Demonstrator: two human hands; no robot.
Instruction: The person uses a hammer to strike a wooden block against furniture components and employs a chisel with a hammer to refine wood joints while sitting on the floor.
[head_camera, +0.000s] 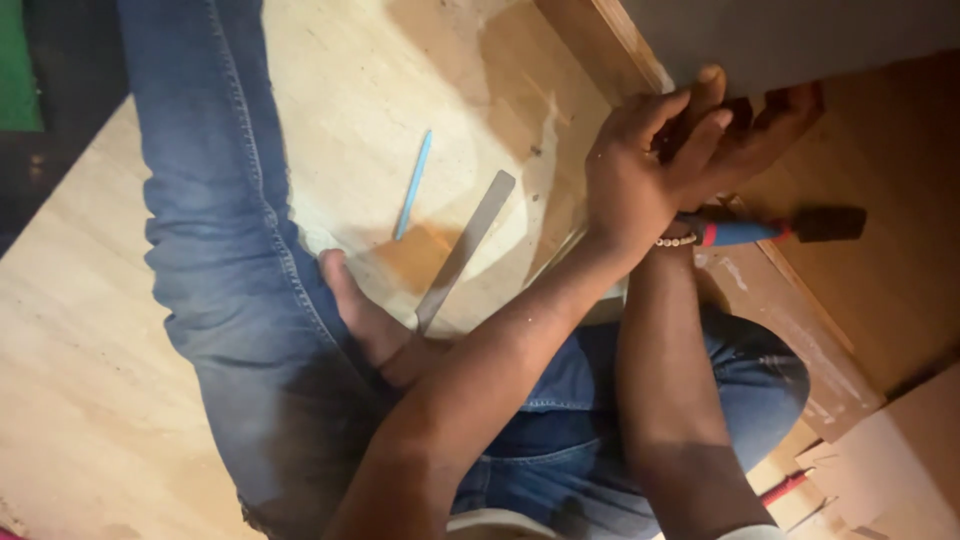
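My left hand and my right hand meet at the lower edge of a grey panel. The left hand's fingers lie over the right hand, and the right fingertips curl against the panel's edge. Whatever is between the hands is hidden. A beaded bracelet circles my right wrist. Just beneath the wrists lies a tool with a blue and red handle and a dark head, on a brown board.
I sit on a pale plywood sheet, legs in blue jeans, a bare foot tucked in. A metal ruler and a blue pencil lie on the plywood. Cardboard pieces sit at the lower right.
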